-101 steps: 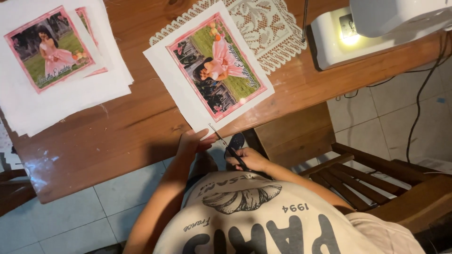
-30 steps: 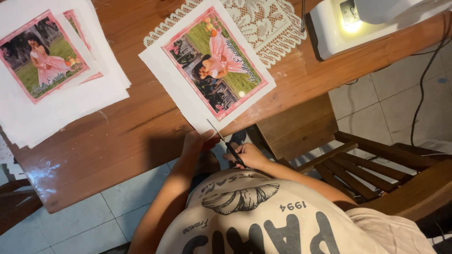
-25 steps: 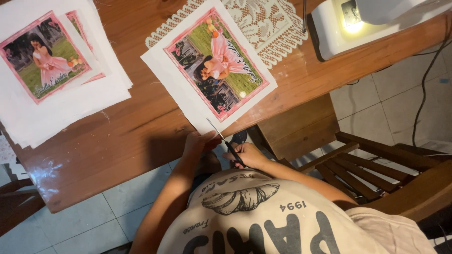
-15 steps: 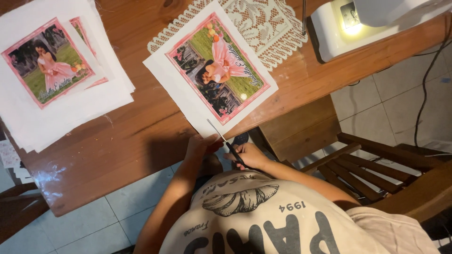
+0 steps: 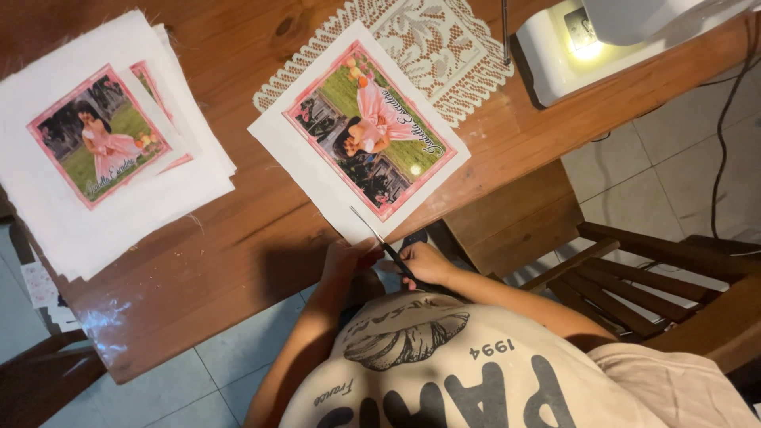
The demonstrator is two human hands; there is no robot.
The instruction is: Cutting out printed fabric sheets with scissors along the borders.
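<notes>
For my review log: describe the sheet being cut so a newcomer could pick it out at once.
On the brown wooden table, look near the white sewing machine, where a white lace doily lies. Overlapping the doily is a single white sheet printed with a pink-bordered photo, with dark-handled scissors in the right hand at its near edge. Unlike the stack of similar prints further left, it lies alone.

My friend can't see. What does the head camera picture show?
The right hand cuts with scissors into a white sheet with a pink-framed photo, steadied by the left hand, on a wooden table.
</notes>
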